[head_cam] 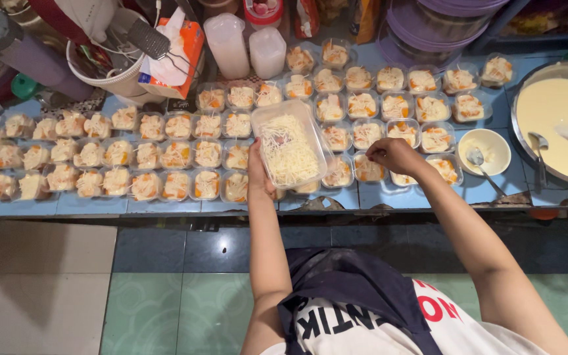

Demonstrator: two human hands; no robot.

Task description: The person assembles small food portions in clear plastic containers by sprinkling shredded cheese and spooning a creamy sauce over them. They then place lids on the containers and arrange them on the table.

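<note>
Holding a tub of grated cheese (290,148) over filled cups (165,154).

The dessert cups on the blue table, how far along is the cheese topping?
Most dessert cups already carry shredded cheese. In hand: the left hand holds the clear tub of shredded cheese while the right hand pinches over a cup in the front row. Which cups remain bare is hard to tell from here.

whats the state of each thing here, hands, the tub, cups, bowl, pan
left hand: grips the clear tub, held tilted above the cups
clear tub: open, no lid, part full of shredded cheese
right hand: fingers pinched together over a front-row cup
dessert cups: open, filled, in rows on the blue table
small bowl: nearly empty, spoon in it
big pan: holds pale cream, utensils resting in it
</note>
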